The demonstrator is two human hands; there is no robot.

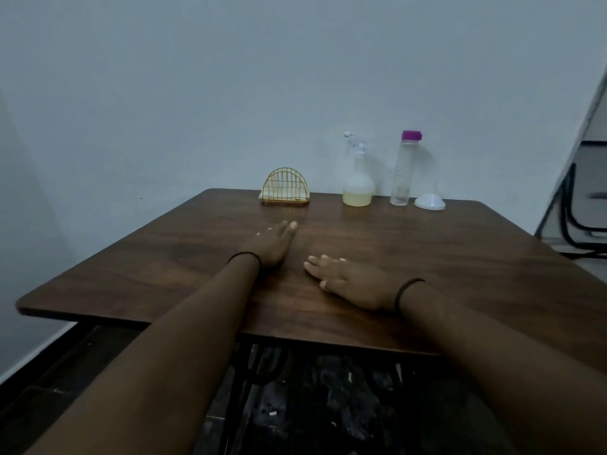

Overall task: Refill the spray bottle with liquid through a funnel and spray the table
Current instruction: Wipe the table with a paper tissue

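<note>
A clear spray bottle [358,178] with a little pale yellow liquid at its bottom stands at the far edge of the dark wooden table [460,257]. To its right stands a tall clear bottle [404,172] with a purple cap. A white funnel [429,201] lies mouth down beside that bottle. My left hand [274,243] lies flat on the table's middle, fingers apart, holding nothing. My right hand [351,284] rests palm down nearer to me, also empty. Both hands are well short of the bottles.
A gold wire napkin holder [285,188] with pale napkins stands at the far edge, left of the spray bottle. A plain wall runs right behind the table. Black chair frames [574,208] stand at the far right. The floor below is dark.
</note>
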